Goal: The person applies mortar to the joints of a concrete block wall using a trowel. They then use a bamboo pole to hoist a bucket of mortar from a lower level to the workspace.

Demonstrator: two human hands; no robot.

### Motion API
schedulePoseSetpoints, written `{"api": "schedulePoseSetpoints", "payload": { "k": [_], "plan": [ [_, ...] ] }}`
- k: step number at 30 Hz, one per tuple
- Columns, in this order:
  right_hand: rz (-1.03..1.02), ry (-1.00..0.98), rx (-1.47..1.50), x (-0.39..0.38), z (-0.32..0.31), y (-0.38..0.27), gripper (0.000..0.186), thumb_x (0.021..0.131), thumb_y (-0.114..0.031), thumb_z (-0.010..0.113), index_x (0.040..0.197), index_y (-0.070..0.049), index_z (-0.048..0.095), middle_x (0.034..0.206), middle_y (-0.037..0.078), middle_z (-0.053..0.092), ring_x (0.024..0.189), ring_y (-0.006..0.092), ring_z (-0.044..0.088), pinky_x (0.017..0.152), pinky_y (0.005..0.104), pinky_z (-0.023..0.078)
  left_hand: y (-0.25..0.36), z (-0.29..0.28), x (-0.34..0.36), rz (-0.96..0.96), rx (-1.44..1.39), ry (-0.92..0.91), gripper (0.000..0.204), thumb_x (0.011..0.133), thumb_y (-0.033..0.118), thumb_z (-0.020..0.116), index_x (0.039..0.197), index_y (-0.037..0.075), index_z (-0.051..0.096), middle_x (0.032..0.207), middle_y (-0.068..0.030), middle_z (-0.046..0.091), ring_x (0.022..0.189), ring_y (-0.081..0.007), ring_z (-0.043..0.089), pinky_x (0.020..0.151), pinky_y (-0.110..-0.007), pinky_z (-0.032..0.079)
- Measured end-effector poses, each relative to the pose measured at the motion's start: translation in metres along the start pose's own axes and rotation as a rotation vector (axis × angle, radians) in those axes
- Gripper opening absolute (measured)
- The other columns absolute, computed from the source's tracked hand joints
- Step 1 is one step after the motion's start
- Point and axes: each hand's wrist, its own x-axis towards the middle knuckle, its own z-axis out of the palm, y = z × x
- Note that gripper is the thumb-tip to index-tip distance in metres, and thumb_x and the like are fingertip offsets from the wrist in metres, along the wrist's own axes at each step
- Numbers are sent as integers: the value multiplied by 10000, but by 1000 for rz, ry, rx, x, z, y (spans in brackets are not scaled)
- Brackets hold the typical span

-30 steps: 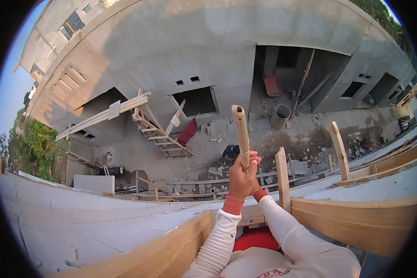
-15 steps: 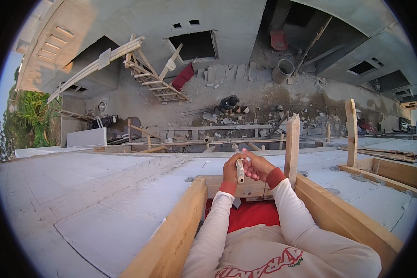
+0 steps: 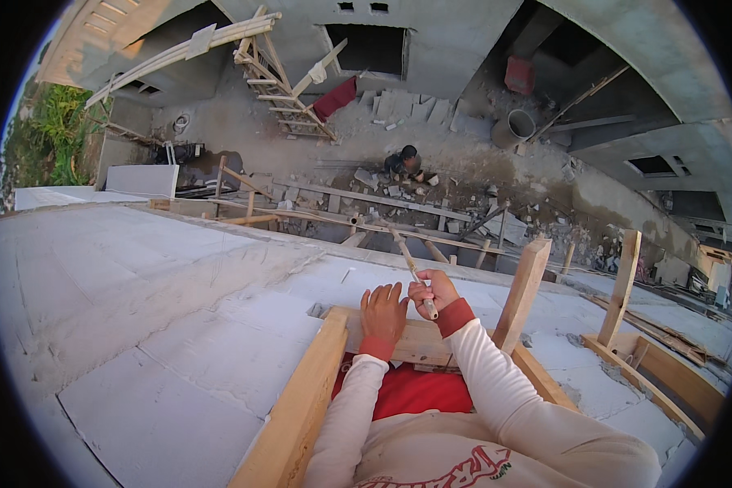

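Note:
A slim, pale brown pole (image 3: 408, 259) with a hollow end slants away from me over the edge. My right hand (image 3: 436, 293) wraps round it close to its near end. To the left, my left hand (image 3: 384, 314) has its fingers stretched out and holds nothing. It lies over or just above the wooden crosspiece (image 3: 423, 342) in front of my body; whether it touches is hard to see. The pole's far end reaches towards rails and poles beyond the edge.
Wooden beams (image 3: 293, 398) flank me, with an upright post (image 3: 522, 293) at right. White panels (image 3: 171, 390) spread left. Far below are a crouching person (image 3: 404, 164), rubble, a wooden ladder (image 3: 278, 85) and a grey drum (image 3: 512, 128).
My left hand has let go of the pole and moved left, its fingers opening out. My right hand now grips the pole alone, and the view has turned.

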Motion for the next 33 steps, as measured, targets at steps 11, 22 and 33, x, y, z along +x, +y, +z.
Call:
{"api": "schedulePoseSetpoints", "payload": {
  "k": [11,22,33],
  "plan": [
    [-172,23,65,328,-39,-181,70,944,-15,406,889,-56,401,648,23,420,462,101,399,388,252,354,-26,-15,-16,172,129,-119,337,915,311,617,1175,126,723,1027,-49,741,1053,-196,681,1048,-442,403],
    [-359,179,-192,494,-118,-303,163,889,-141,526,775,-87,424,612,20,374,437,116,332,370,272,306,-12,-11,16,93,53,-139,355,975,272,535,1052,1,751,920,-147,739,868,-256,714,840,-396,546],
    [-479,186,-120,544,-162,-347,131,902,-51,507,792,-69,439,597,30,374,416,118,313,361,270,274,-22,-2,23,0,122,-316,393,986,290,500,981,0,765,886,-125,745,883,-257,725,941,-404,475]
  ]
}}
